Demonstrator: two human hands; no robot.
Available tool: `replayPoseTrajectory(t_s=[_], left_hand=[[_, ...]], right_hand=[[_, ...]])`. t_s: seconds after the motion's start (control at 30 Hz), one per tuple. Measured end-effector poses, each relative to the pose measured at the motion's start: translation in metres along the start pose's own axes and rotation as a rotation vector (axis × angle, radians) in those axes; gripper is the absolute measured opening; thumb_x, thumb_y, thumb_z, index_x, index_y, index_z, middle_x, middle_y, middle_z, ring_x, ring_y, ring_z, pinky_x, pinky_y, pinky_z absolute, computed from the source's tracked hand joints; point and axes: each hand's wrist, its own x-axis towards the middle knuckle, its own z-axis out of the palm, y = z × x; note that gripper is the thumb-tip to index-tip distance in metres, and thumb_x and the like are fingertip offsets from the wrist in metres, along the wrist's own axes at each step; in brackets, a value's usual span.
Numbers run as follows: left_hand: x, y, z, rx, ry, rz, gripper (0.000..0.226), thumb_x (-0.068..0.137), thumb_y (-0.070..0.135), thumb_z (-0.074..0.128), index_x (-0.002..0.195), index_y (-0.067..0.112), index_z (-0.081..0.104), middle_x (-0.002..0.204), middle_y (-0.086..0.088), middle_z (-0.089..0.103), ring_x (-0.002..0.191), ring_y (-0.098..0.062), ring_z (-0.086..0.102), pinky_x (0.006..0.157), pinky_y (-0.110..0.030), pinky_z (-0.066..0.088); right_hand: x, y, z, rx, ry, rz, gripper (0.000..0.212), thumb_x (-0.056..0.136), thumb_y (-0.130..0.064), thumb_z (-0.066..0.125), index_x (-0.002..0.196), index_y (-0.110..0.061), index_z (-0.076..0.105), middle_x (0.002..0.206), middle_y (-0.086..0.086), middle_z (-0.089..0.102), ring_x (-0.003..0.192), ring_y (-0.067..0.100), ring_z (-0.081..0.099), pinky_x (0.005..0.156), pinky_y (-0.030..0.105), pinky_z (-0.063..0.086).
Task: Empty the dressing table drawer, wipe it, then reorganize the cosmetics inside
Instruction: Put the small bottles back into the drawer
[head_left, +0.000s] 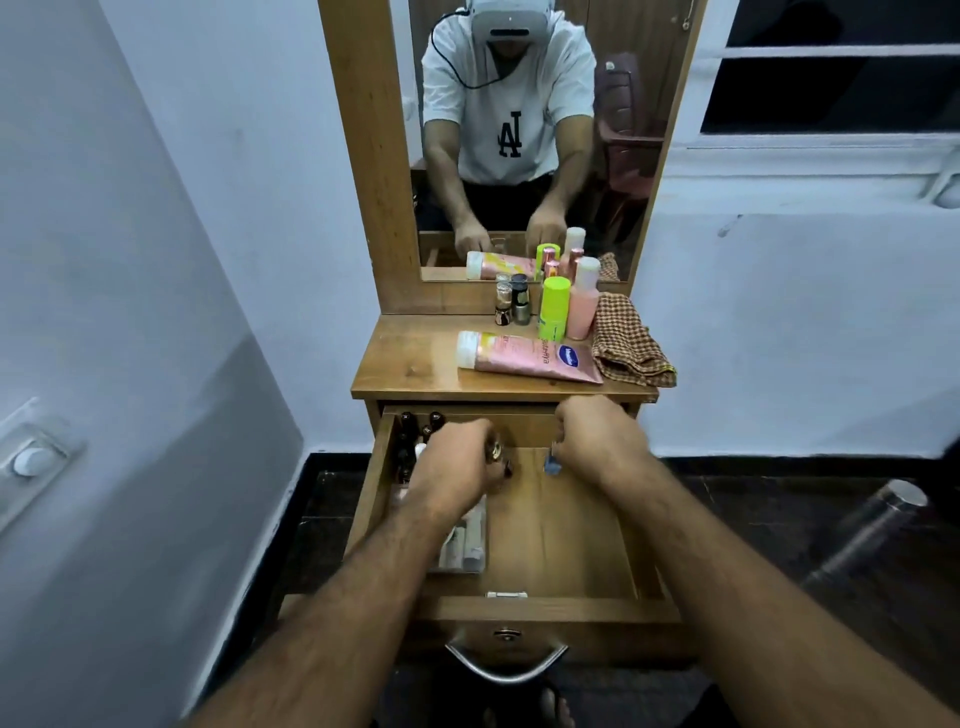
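Observation:
The wooden drawer (561, 545) of the dressing table is pulled out toward me. My left hand (457, 462) is inside it at the back left, gripping a small bottle with a gold cap (496, 451). My right hand (597, 436) is curled at the drawer's back right, pinching a small blue item (551, 462). Dark little bottles (415, 423) stand in the back left corner. A clear tray with pale tubes (467, 540) lies along the drawer's left side, partly hidden by my left forearm.
On the table top (405, 364) lie a pink lotion tube (530, 358), a checked cloth (628, 343), a neon green can (553, 306), a pink bottle (582, 301) and small nail polish bottles (511, 301). A mirror (519, 130) stands behind. A metal handle (506, 662) is on the drawer front.

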Motion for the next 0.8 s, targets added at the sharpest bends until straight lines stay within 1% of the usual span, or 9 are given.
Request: replayPoseTrajectory(t_s=[0.07,0.13,0.23,0.3,0.37,0.47,0.63,0.73,0.8], left_hand=[[0.004,0.0,0.015,0.03,-0.03,-0.017,0.023,0.082,0.026,0.073,0.104,0.022,0.066,0.099,-0.001,0.072,0.096,-0.021,0.067,0.081,-0.035,0.055],[0.011,0.001,0.026,0.064,-0.018,-0.008,0.024,0.083,0.027,0.07,0.105,0.02,0.066,0.1,-0.004,0.071,0.099,-0.025,0.066,0.08,-0.035,0.054],[0.024,0.003,0.036,0.068,0.018,0.005,0.027,0.082,0.032,0.07,0.107,0.022,0.066,0.102,-0.005,0.072,0.101,-0.027,0.066,0.079,-0.035,0.053],[0.034,0.002,0.041,0.062,0.033,0.005,0.03,0.081,0.034,0.072,0.108,0.023,0.066,0.103,-0.004,0.072,0.101,-0.027,0.066,0.081,-0.036,0.054],[0.041,0.001,0.046,0.06,0.052,0.003,0.029,0.08,0.033,0.072,0.107,0.022,0.066,0.103,-0.005,0.072,0.101,-0.029,0.066,0.08,-0.036,0.053],[0.046,-0.002,0.052,0.044,0.059,0.015,0.027,0.081,0.031,0.073,0.106,0.023,0.066,0.101,-0.005,0.073,0.099,-0.029,0.066,0.079,-0.037,0.052],[0.049,-0.005,0.058,0.077,0.091,0.001,0.026,0.08,0.035,0.073,0.102,0.022,0.067,0.097,-0.007,0.073,0.097,-0.031,0.067,0.079,-0.038,0.054],[0.049,-0.008,0.058,0.091,0.115,-0.02,0.027,0.081,0.038,0.073,0.103,0.022,0.068,0.098,-0.006,0.073,0.098,-0.031,0.067,0.078,-0.037,0.054],[0.049,-0.01,0.059,0.116,0.119,-0.036,0.025,0.083,0.039,0.072,0.101,0.021,0.069,0.097,-0.006,0.073,0.098,-0.031,0.067,0.077,-0.036,0.052]], right_hand=[[-0.002,0.005,0.022,0.04,-0.018,0.023,0.009,0.084,-0.017,0.072,0.088,-0.02,0.065,0.09,0.0,0.066,0.078,0.016,0.063,0.072,0.035,0.058],[0.0,0.006,0.034,0.058,0.002,0.03,0.006,0.088,-0.014,0.067,0.091,-0.02,0.065,0.09,0.0,0.066,0.077,0.016,0.063,0.071,0.033,0.057],[0.01,0.006,0.039,0.124,0.031,0.058,0.012,0.088,-0.012,0.065,0.081,-0.021,0.06,0.083,-0.003,0.062,0.073,0.016,0.059,0.067,0.031,0.052],[0.016,0.008,0.042,0.175,0.038,0.077,0.014,0.087,-0.014,0.067,0.081,-0.024,0.058,0.082,-0.003,0.06,0.073,0.017,0.056,0.066,0.03,0.048],[0.019,0.013,0.048,0.211,0.023,0.097,0.007,0.087,-0.017,0.068,0.089,-0.022,0.063,0.089,-0.002,0.064,0.079,0.018,0.059,0.071,0.032,0.053],[0.021,0.018,0.058,0.27,0.002,0.102,0.014,0.086,-0.019,0.071,0.1,-0.019,0.068,0.097,0.001,0.068,0.092,0.02,0.065,0.083,0.037,0.056],[0.032,0.018,0.062,0.296,0.051,0.133,0.018,0.085,-0.01,0.071,0.102,-0.015,0.07,0.101,0.006,0.07,0.095,0.024,0.066,0.079,0.032,0.054],[0.036,0.014,0.064,0.331,0.077,0.148,0.021,0.085,-0.008,0.07,0.105,-0.013,0.07,0.103,0.008,0.071,0.098,0.026,0.066,0.086,0.039,0.057],[0.037,0.013,0.065,0.347,0.081,0.159,0.022,0.085,-0.008,0.071,0.106,-0.012,0.07,0.103,0.008,0.071,0.1,0.026,0.067,0.088,0.041,0.057]])
